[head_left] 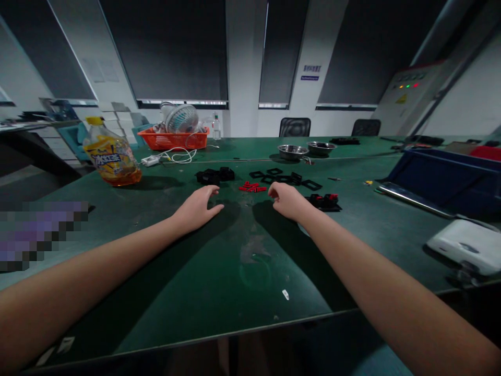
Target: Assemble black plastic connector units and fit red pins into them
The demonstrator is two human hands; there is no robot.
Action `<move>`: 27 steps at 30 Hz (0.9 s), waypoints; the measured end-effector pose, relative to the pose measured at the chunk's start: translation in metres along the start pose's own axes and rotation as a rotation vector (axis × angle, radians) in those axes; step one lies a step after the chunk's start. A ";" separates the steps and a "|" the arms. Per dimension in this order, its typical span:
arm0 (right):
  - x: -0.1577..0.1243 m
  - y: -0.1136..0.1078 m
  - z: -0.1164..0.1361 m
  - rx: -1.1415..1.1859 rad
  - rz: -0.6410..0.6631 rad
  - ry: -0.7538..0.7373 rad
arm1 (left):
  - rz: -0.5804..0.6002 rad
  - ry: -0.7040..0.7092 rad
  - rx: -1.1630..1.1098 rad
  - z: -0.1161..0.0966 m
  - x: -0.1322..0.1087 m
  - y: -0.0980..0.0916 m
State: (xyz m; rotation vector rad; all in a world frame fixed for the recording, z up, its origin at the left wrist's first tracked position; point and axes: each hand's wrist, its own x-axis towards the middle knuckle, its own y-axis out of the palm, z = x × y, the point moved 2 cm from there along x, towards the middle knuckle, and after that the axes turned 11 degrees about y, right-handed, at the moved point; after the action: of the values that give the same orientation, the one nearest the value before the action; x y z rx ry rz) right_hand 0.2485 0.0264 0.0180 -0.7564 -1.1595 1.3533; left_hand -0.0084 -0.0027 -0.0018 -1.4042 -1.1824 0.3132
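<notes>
My left hand [199, 208] hovers over the green table with its thumb and fingers apart and nothing between them. Just beyond its fingers lies a pile of black plastic parts [215, 176]. My right hand [288, 201] is loosely curled, a gap showing between thumb and fingers, with nothing visible in it. Small red plastic pieces [252, 187] lie between the two hands, slightly farther away. Behind the right hand are several flat black frames [287, 178]. Black parts with red pieces fitted [324, 202] sit right of that hand, partly hidden by it.
A bottle of orange liquid [111, 156] stands at left, near an orange basket [174, 139] holding a fan. Two metal bowls [293, 152] are farther back. At right are a dark blue bin [442, 177] and a white box-shaped device [467, 245]. A white scrap [285, 295] lies near the front edge.
</notes>
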 end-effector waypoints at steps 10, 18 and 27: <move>0.005 0.005 -0.004 -0.085 -0.019 0.174 | 0.135 -0.007 0.403 0.033 0.051 0.005; 0.009 0.012 -0.006 -0.141 -0.024 0.121 | 0.202 -0.040 0.475 0.042 0.065 0.005; 0.008 0.014 -0.003 -0.209 -0.001 0.160 | 0.215 -0.007 0.554 0.038 0.069 0.008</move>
State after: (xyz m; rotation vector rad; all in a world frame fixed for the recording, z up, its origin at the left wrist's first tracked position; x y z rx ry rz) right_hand 0.2451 0.0368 0.0051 -0.9953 -1.1845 1.1589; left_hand -0.0039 0.0748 0.0126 -1.0364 -0.8580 0.7370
